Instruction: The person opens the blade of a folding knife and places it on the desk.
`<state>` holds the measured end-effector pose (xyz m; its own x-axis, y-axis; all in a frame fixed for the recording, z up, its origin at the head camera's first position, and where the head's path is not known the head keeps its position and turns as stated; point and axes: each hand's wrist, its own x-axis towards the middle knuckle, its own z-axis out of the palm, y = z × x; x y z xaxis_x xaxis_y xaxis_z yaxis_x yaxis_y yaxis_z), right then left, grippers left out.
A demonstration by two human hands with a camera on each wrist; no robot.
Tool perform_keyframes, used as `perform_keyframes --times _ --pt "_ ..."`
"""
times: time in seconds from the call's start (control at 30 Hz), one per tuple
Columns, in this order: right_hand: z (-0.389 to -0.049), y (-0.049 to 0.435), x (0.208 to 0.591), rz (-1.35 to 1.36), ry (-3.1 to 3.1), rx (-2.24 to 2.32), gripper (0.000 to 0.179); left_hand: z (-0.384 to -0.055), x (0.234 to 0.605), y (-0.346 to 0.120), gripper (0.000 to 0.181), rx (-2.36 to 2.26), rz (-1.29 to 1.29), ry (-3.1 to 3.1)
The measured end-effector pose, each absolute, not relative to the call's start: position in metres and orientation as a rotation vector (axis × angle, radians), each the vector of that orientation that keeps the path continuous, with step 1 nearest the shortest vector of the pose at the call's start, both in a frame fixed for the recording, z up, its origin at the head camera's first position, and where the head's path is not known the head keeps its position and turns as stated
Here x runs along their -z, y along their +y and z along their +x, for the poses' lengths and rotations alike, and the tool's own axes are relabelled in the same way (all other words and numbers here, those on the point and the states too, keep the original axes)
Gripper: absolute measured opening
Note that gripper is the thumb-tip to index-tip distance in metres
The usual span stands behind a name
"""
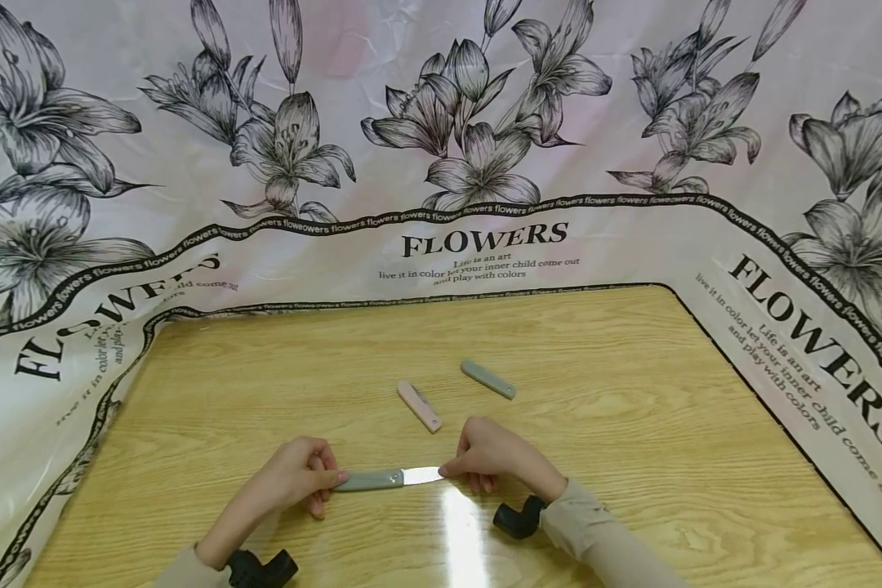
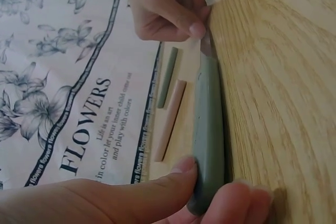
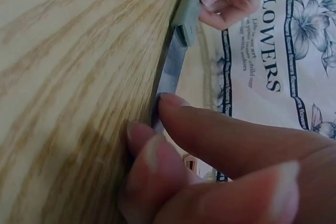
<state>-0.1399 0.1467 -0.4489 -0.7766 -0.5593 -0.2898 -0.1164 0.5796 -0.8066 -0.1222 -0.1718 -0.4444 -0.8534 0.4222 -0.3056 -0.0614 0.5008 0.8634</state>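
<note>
An unfolded folding knife (image 1: 371, 481) with a grey-green handle and a shiny blade (image 1: 421, 475) lies level, low over the wooden table. My left hand (image 1: 297, 475) pinches the butt end of the handle between thumb and fingers. At the other end, my right hand (image 1: 496, 453) pinches the blade near its tip, so the tip is hidden by the fingers. The left wrist view shows the whole handle (image 2: 209, 129) with the left thumb along one side. In the right wrist view the bare blade (image 3: 170, 69) runs from the right fingertips to the handle.
Beyond the hands, a folded pink knife (image 1: 419, 407) and a folded grey-green knife (image 1: 488, 380) lie on the table (image 1: 265, 367). A floral printed sheet (image 1: 478, 180) borders the table at the back and sides. Black wrist devices (image 1: 520, 518) sit under both wrists.
</note>
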Motion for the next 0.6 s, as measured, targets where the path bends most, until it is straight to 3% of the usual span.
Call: perform_keyframes --times 0.4,0.6 --pt "-0.145 0.148 0.443 -0.562 2.323 1.071 0.041 -0.122 0.443 -0.171 0.021 -1.318 0.347 2.291" --pt "-0.153 0.148 0.430 -0.517 2.394 1.124 0.034 -0.126 0.434 -0.173 0.021 -1.222 0.352 2.351"
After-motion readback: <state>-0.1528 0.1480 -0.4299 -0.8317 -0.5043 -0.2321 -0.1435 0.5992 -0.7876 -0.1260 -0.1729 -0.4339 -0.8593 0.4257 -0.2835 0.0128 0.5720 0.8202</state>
